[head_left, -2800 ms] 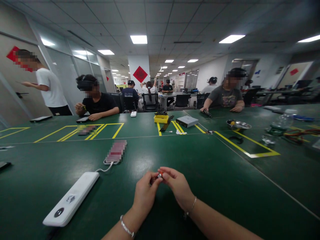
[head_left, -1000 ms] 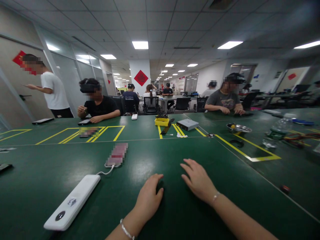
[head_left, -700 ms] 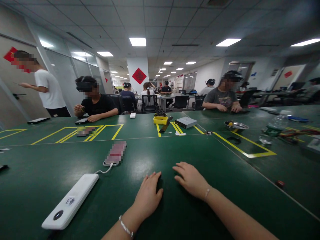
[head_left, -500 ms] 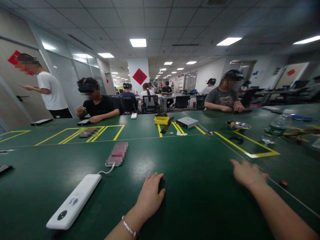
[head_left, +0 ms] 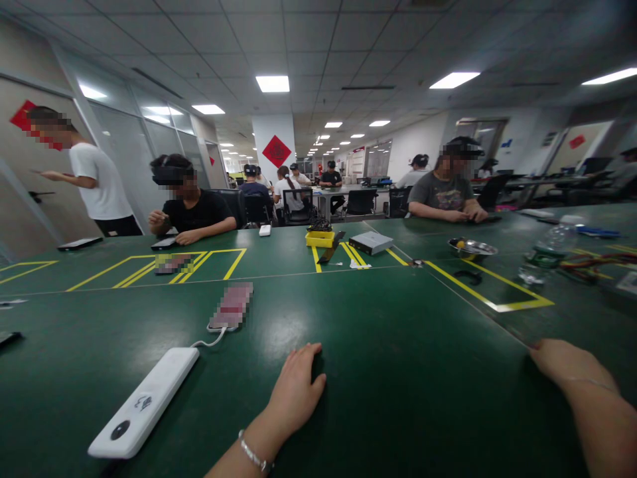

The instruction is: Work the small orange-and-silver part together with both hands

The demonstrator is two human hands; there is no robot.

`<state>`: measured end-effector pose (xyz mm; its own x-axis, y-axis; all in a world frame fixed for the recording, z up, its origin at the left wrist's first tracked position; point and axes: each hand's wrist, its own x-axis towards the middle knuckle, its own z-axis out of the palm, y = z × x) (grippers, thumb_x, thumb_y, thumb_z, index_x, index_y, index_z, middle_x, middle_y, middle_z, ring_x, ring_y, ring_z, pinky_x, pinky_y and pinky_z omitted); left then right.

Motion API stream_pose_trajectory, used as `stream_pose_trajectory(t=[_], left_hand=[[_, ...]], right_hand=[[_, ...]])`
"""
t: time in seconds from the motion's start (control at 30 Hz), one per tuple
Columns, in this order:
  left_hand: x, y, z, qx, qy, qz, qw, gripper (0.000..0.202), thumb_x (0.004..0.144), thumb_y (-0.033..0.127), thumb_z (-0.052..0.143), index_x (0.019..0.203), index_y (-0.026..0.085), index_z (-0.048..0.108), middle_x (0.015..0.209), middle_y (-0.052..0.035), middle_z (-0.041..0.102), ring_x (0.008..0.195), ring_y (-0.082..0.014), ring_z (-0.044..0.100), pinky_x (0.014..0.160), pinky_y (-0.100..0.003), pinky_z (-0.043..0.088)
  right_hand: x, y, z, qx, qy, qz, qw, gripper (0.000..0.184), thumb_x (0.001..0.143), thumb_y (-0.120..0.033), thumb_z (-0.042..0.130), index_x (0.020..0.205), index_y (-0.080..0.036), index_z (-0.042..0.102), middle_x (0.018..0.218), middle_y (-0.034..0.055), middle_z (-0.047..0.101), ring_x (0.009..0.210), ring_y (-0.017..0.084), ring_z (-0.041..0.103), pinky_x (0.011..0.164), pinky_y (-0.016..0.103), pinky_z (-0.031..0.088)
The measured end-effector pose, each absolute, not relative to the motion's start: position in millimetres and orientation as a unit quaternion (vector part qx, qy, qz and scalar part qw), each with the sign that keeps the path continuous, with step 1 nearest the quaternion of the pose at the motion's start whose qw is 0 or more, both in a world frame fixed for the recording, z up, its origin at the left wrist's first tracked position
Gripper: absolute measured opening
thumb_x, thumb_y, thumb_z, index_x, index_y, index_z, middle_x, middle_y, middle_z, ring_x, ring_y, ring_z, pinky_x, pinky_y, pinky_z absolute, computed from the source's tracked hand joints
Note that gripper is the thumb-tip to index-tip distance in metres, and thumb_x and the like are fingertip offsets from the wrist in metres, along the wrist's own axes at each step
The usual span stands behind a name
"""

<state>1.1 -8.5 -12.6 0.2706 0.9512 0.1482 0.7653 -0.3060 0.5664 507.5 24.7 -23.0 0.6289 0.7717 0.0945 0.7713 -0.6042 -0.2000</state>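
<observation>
My left hand [head_left: 293, 385] lies on the green table [head_left: 398, 372], palm down, with its fingers stretched out and the thumb apart. It holds nothing. To its left is a long white power bank [head_left: 146, 401], joined by a short white cable [head_left: 213, 340] to a phone [head_left: 231, 305] whose screen is blurred out. Over at the right edge, my right hand [head_left: 565, 362] rests low on the tabletop near a seam. Its back faces me and hides most of the fingers, so what lies under it is not visible.
Ahead sit a yellow tray [head_left: 320, 239] with dark items, a grey box [head_left: 371, 242] and a metal bowl [head_left: 472, 249]. A plastic bottle [head_left: 550, 252] stands at right near cables [head_left: 592, 265]. Two seated people [head_left: 199, 209] [head_left: 445, 189] work across the table.
My right hand has moved right and toward me, over the place where a small dark red and black object lay; that object is now hidden. My left hand stays put.
</observation>
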Motion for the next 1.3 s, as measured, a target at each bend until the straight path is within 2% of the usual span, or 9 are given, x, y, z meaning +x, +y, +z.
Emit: stream_pose_trajectory(t=[0.1, 0.3, 0.5, 0.7, 0.9, 1.03, 1.1, 1.2, 1.3], left_hand=[[1, -8, -14, 0.769, 0.557, 0.24, 0.201, 0.048, 0.072, 0.024, 0.048, 0.119, 0.019, 0.042, 0.124, -0.0068, 0.047, 0.117, -0.0202, 0.037, 0.103, -0.039, 0.019], [1, -9, -13, 0.758, 0.546, 0.272, 0.231, 0.047, 0.07, 0.024, 0.05, 0.117, 0.02, 0.045, 0.122, -0.0075, 0.049, 0.116, -0.0228, 0.038, 0.103, -0.041, 0.019], [1, -9, -13, 0.75, 0.544, 0.285, 0.246, 0.046, 0.07, 0.024, 0.05, 0.116, 0.021, 0.047, 0.121, -0.0069, 0.05, 0.116, -0.0236, 0.038, 0.103, -0.042, 0.017], [2, -8, -14, 0.759, 0.544, 0.279, 0.225, 0.043, 0.072, 0.025, 0.05, 0.114, 0.02, 0.048, 0.119, -0.0079, 0.051, 0.114, -0.0237, 0.04, 0.1, -0.041, 0.022], [7, -12, -4, 0.74, 0.535, 0.315, 0.258, 0.029, 0.076, 0.03, 0.045, 0.102, 0.021, 0.055, 0.097, -0.005, 0.061, 0.094, -0.02, 0.052, 0.086, -0.033, 0.036], [13, -16, -2, 0.707, 0.499, 0.331, 0.376, 0.028, 0.078, 0.034, 0.044, 0.1, 0.021, 0.055, 0.081, -0.0018, 0.063, 0.075, -0.0164, 0.056, 0.07, -0.027, 0.041], [14, -16, -3, 0.698, 0.463, 0.343, 0.426, 0.021, 0.076, 0.03, 0.046, 0.091, 0.019, 0.057, 0.078, -0.0008, 0.063, 0.072, -0.0153, 0.056, 0.067, -0.025, 0.04], [14, -14, -4, 0.67, 0.437, 0.348, 0.489, 0.011, 0.072, 0.026, 0.052, 0.075, 0.017, 0.058, 0.068, 0.0007, 0.061, 0.065, -0.0136, 0.054, 0.06, -0.022, 0.039], [11, -11, -4, 0.625, 0.425, 0.342, 0.558, 0.014, 0.07, 0.029, 0.055, 0.072, 0.015, 0.057, 0.062, 0.0017, 0.06, 0.058, -0.0117, 0.052, 0.055, -0.021, 0.037]], right_hand=[[513, 26, -16, -0.898, -0.421, 0.102, 0.08, 0.025, 0.07, -0.029, 0.047, 0.073, -0.015, 0.066, 0.087, 0.022, 0.058, 0.067, 0.024, 0.056, 0.056, 0.034, 0.034], [512, 25, -20, -0.888, -0.436, 0.056, 0.135, 0.037, 0.072, -0.036, 0.04, 0.092, -0.015, 0.062, 0.092, 0.0234, 0.057, 0.071, 0.027, 0.056, 0.055, 0.036, 0.035], [494, 18, -13, -0.898, -0.392, 0.027, 0.2, 0.042, 0.072, -0.033, 0.038, 0.106, -0.015, 0.057, 0.097, 0.0224, 0.056, 0.072, 0.026, 0.055, 0.058, 0.037, 0.036], [457, 16, 12, -0.882, -0.422, -0.036, 0.208, 0.047, 0.08, -0.035, 0.024, 0.108, -0.011, 0.052, 0.105, 0.0214, 0.053, 0.084, 0.028, 0.053, 0.06, 0.036, 0.037], [327, 28, 24, -0.686, -0.663, -0.049, 0.296, 0.032, 0.079, -0.034, 0.038, 0.1, -0.015, 0.053, 0.096, 0.0095, 0.058, 0.083, 0.019, 0.054, 0.073, 0.031, 0.042], [222, 9, 10, -0.423, -0.866, -0.024, 0.266, 0.024, 0.082, -0.025, 0.039, 0.101, -0.02, 0.053, 0.088, 0.0048, 0.06, 0.082, 0.016, 0.054, 0.073, 0.029, 0.043], [190, -4, 4, -0.326, -0.909, -0.037, 0.258, 0.023, 0.083, -0.022, 0.038, 0.101, -0.02, 0.053, 0.082, 0.0039, 0.06, 0.076, 0.015, 0.053, 0.069, 0.029, 0.043], [171, -18, 1, -0.275, -0.918, -0.041, 0.281, 0.02, 0.083, -0.022, 0.039, 0.097, -0.019, 0.053, 0.08, 0.0039, 0.06, 0.073, 0.014, 0.052, 0.067, 0.028, 0.042], [176, -19, 3, -0.264, -0.92, -0.013, 0.29, 0.019, 0.082, -0.028, 0.043, 0.096, -0.019, 0.052, 0.084, 0.0039, 0.059, 0.077, 0.014, 0.052, 0.071, 0.028, 0.043]])
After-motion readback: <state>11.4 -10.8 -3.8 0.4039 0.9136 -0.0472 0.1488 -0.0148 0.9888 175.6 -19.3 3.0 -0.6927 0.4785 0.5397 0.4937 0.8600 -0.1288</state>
